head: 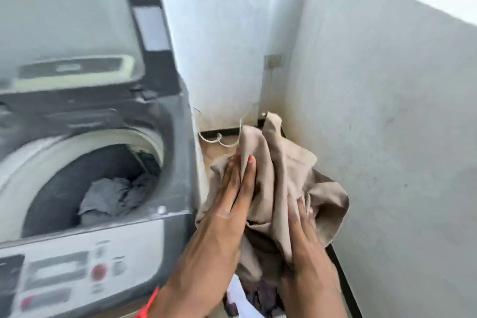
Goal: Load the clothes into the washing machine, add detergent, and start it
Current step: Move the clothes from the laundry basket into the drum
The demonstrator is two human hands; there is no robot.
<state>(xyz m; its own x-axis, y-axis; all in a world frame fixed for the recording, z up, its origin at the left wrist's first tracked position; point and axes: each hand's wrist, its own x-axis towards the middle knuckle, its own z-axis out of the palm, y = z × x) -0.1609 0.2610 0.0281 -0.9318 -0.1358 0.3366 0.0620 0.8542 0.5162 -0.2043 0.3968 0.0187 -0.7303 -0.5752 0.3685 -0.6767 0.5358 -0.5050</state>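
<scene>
Holding: a beige garment (278, 175) is gripped by both hands, just right of the washing machine (98, 162).
Left hand (227, 204): laid flat on the cloth, fingers extended, cloth pinched at the fingertips.
Right hand (307, 235): fingers curled into the folds.
Drum: lid raised; grey clothes (113, 196) are seen inside.
Below hands: dark clothes (260, 294) are piled.

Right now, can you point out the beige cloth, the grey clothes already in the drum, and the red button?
beige cloth (278, 178), head view, on its bunched middle fold.
grey clothes (108, 197), head view, on the pile's top inside the drum.
red button (98, 271), head view, on its round face.
</scene>
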